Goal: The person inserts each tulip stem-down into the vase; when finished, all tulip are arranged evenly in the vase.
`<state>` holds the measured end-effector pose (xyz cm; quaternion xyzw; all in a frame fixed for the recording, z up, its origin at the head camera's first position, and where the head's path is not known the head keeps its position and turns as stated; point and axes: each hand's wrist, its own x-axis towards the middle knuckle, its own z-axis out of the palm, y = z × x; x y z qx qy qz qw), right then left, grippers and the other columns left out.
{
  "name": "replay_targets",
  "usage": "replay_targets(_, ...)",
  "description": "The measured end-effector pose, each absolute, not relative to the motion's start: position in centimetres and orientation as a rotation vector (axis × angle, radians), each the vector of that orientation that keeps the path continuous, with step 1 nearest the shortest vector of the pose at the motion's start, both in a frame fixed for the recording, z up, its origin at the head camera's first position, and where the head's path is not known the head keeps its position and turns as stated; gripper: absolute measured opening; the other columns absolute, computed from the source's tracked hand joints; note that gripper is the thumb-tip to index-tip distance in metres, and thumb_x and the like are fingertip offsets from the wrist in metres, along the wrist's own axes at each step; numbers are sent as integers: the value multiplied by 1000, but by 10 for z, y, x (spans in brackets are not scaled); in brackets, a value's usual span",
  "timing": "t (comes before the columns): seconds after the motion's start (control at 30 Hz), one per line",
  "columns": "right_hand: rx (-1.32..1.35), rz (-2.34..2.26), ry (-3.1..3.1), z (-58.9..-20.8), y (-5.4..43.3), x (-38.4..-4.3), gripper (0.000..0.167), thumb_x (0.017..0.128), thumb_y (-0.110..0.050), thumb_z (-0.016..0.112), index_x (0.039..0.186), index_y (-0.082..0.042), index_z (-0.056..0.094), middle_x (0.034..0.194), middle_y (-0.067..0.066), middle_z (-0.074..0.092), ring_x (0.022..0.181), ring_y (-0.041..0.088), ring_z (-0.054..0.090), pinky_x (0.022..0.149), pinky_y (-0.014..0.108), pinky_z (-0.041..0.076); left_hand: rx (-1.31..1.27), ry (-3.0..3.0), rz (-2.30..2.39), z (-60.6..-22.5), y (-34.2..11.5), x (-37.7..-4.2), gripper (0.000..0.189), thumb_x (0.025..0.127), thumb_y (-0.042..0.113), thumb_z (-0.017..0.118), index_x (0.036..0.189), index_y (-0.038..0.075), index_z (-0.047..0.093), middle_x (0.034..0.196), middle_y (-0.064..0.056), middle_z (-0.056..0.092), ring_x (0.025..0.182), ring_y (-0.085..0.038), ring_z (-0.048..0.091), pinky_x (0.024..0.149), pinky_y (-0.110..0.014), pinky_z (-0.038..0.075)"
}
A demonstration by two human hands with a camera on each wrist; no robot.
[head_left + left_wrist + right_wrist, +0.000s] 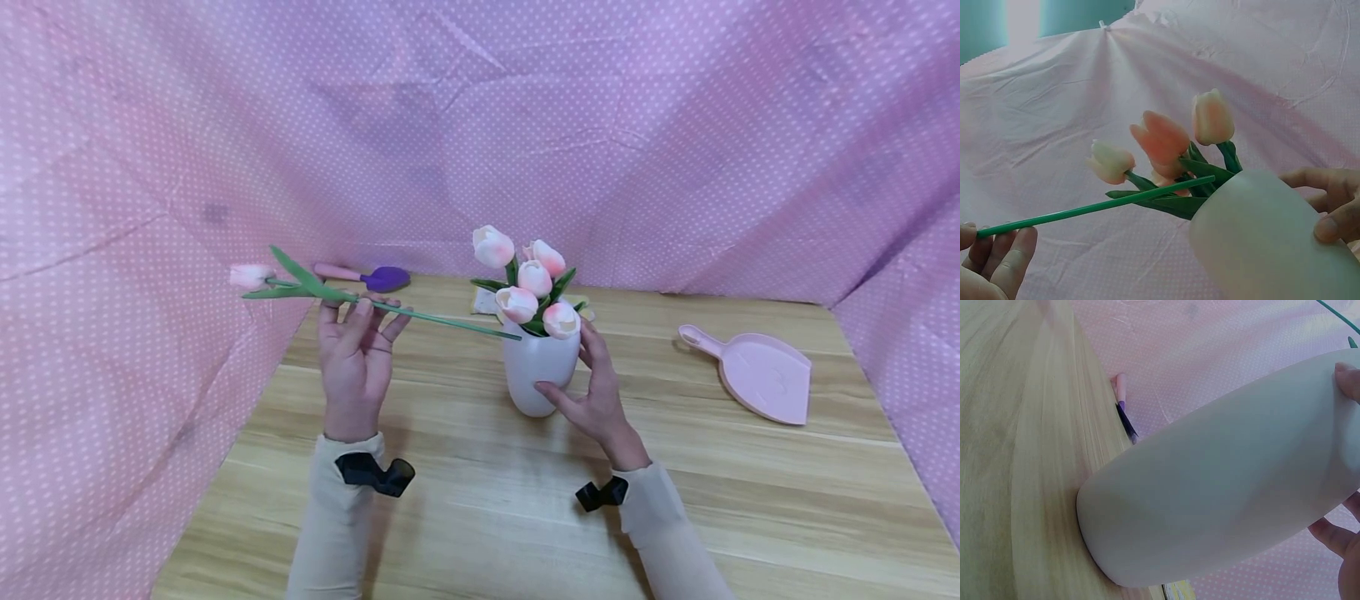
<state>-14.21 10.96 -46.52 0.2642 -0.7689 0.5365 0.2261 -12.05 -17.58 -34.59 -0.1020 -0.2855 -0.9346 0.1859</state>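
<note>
A single artificial tulip (315, 288) with a pale pink head and green leaves lies nearly level across my left hand (356, 367), its stem pinched between thumb and fingers. The bare stem end (1147, 195) reaches right, in front of the flowers at the vase's mouth. The white vase (538, 379) stands upright on the table, holding several pink-and-white tulips (534, 278). My right hand (600, 396) grips the vase's right side, thumb at the front and fingers behind. In the right wrist view the vase (1210, 481) fills the middle, its base on the wood.
A small trowel (386, 278) with a purple blade and pink handle lies at the table's back left. A pink dustpan (767, 377) lies on the right. Behind the vase a yellowish-white packet (484, 302) is partly hidden. Pink dotted cloth (480, 125) surrounds the wooden table (480, 517).
</note>
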Motion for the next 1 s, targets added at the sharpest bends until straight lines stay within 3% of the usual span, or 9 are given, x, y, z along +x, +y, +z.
replay_targets(0.3, 722, 1474, -2125, -466, 110, -142, 93, 79, -23, 87, 152, -6, 31, 155, 18, 40, 143, 14, 41, 104, 65, 48, -300, -821, -2634, -349, -164, -122, 18, 101, -9, 46, 106, 8, 49, 90, -12, 70, 84, -26, 72, 76, -40, 66)
replay_targets(0.53, 745, 1467, -2099, -466, 109, -144, 90, 87, -46, 75, 153, -5, 29, 156, 20, 38, 145, 11, 38, 105, 66, 47, -338, -826, -2622, -347, -153, -123, 19, 100, -9, 48, 108, 8, 50, 92, -12, 68, 85, -27, 73, 77, -40, 66)
replay_targets(1.0, 754, 1449, -2089, -465, 109, -145, 91, 88, -54, 69, 152, -4, 29, 155, 22, 39, 145, 8, 38, 105, 65, 48, -404, -806, -2514, -347, -141, -127, 26, 98, -13, 46, 113, 7, 50, 96, -11, 70, 84, -28, 73, 77, -43, 65)
